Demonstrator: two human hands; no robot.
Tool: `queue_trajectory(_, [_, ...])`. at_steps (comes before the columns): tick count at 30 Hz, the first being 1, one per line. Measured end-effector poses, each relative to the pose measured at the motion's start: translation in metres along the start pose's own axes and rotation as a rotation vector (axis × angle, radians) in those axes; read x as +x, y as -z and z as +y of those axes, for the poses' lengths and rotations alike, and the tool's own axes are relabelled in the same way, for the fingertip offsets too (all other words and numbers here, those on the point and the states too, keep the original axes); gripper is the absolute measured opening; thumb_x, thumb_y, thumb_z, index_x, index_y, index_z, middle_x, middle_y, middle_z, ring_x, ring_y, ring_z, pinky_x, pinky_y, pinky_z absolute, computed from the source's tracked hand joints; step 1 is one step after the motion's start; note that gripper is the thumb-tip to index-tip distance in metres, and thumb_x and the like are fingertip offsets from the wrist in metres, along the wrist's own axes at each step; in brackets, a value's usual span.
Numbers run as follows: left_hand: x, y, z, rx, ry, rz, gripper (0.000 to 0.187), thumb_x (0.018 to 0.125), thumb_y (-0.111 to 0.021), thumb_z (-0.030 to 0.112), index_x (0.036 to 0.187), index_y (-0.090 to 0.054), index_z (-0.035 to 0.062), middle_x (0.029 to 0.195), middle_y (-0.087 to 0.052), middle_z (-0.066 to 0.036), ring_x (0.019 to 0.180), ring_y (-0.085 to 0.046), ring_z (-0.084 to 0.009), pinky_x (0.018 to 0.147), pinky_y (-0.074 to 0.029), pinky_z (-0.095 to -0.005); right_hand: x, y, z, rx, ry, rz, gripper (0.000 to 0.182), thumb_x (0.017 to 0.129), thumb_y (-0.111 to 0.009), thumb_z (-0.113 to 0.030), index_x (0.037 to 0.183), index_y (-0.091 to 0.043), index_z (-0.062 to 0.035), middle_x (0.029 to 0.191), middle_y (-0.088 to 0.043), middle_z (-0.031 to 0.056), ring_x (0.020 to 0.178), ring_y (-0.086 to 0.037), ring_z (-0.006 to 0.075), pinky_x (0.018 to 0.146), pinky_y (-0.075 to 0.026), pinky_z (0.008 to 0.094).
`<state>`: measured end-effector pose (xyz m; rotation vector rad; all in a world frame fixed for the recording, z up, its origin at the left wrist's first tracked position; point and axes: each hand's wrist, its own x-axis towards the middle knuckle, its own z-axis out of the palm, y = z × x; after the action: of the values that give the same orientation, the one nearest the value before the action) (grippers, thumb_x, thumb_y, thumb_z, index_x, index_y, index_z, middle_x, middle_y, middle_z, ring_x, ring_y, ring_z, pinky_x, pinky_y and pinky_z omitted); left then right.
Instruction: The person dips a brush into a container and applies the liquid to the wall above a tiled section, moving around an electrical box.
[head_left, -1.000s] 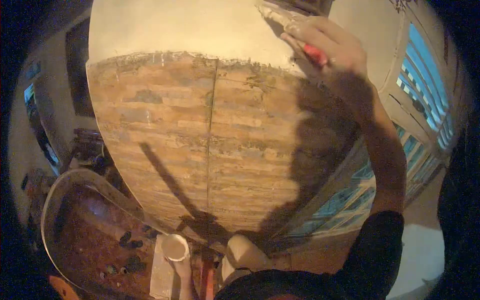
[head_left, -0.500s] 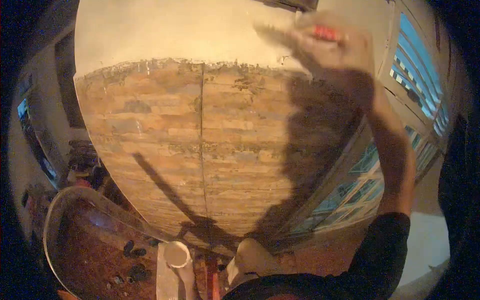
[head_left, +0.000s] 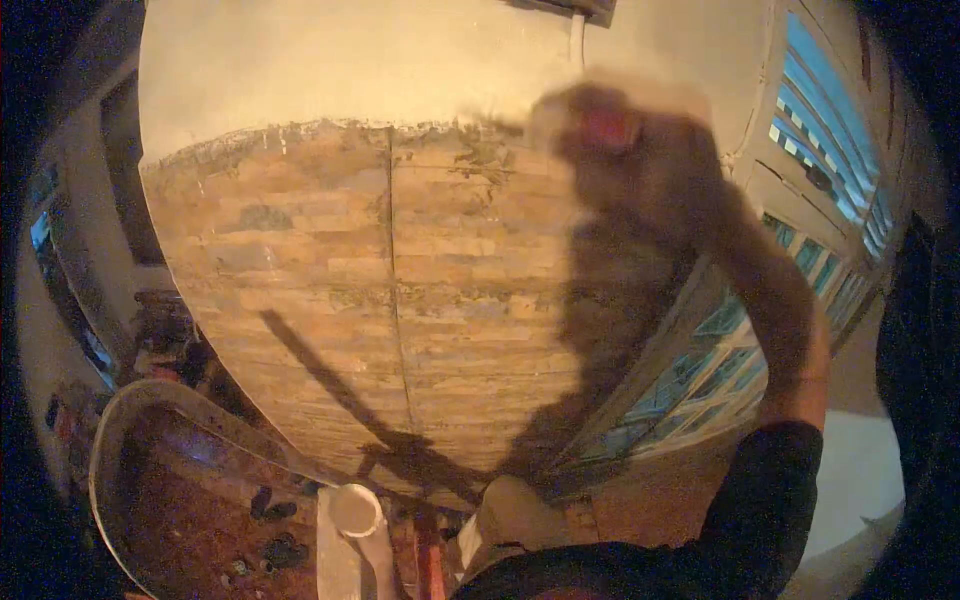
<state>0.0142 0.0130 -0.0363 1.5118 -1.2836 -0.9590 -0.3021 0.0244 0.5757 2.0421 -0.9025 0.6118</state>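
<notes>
My right hand (head_left: 640, 135), blurred by motion, is raised in front of the wall (head_left: 330, 220). Its fingers are closed round what looks like a paintbrush (head_left: 495, 122) with a red part (head_left: 608, 128) showing at the grip. The brush's smeared tip points left, at the ragged border between the cream upper wall and the brown, brick-patterned lower part. Low in the view, my left hand (head_left: 375, 555) holds a round cup (head_left: 355, 510) with a pale rim and cream-coloured inside. Most of the left fingers are hidden by the cup.
A barred window (head_left: 830, 130) and a lattice panel (head_left: 690, 390) stand on the right. At lower left a curved rim (head_left: 98, 470) surrounds a dark reddish floor with footwear (head_left: 270, 503) on it. My arm's shadow falls on the wall.
My right hand has moved down and left with the brush, from the cream area to the border of the brown part. The left hand and cup stay nearly in place.
</notes>
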Motion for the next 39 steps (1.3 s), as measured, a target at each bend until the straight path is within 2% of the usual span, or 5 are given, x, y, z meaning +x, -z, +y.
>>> queue_trajectory(10, [0.0,0.002,-0.01,-0.018,-0.014,-0.001,0.053,0.079,-0.069,0.012,0.126,-0.051,-0.0051,0.133,-0.051,-0.02,0.123,-0.046,-0.0301,0.105,-0.034,-0.0392,0.008,-0.007,0.027,0.169,-0.173,-0.02,0.019,0.083,-0.065,-0.013,0.101,-0.067,-0.0074,0.082,-0.063,0.0057,0.071,-0.064,0.0166,0.063,-0.05,0.0289])
queue_trajectory(15, [0.003,0.001,-0.011,-0.019,-0.014,-0.002,0.053,0.079,-0.069,0.012,0.125,-0.051,-0.0052,0.132,-0.051,-0.02,0.122,-0.047,-0.03,0.104,-0.034,-0.0392,-0.016,-0.022,0.009,-0.09,0.194,-0.138,0.021,0.079,-0.068,-0.01,0.1,-0.066,-0.0069,0.079,-0.061,0.0066,0.067,-0.061,0.0196,0.059,-0.048,0.0278])
queue_trajectory(20, [0.005,0.002,-0.013,-0.019,-0.012,-0.007,0.052,0.079,-0.069,0.012,0.125,-0.051,-0.0053,0.132,-0.051,-0.02,0.122,-0.047,-0.03,0.104,-0.034,-0.0391,0.015,0.012,0.013,0.132,-0.444,0.026,0.012,0.083,-0.06,-0.012,0.094,-0.062,-0.0089,0.081,-0.063,0.0096,0.072,-0.063,0.0266,0.062,-0.051,0.0402])
queue_trajectory(26, [0.003,0.003,-0.016,-0.03,-0.007,-0.011,0.052,0.079,-0.069,0.011,0.125,-0.051,-0.0055,0.131,-0.051,-0.02,0.121,-0.047,-0.03,0.104,-0.035,-0.0391,0.02,0.015,0.05,-0.368,0.234,0.133,0.012,0.083,-0.06,-0.012,0.094,-0.062,-0.0083,0.08,-0.06,0.009,0.072,-0.063,0.0256,0.063,-0.051,0.039])
queue_trajectory(39, [0.006,0.004,-0.011,-0.028,-0.007,-0.003,0.051,0.08,-0.069,0.011,0.124,-0.051,-0.0058,0.13,-0.052,-0.02,0.12,-0.048,-0.03,0.103,-0.035,-0.0389,0.015,0.016,0.041,-0.09,-0.017,0.096,0.014,0.08,-0.061,-0.008,0.094,-0.059,-0.0061,0.086,-0.057,0.0107,0.079,-0.061,0.0229,0.064,-0.05,0.031])
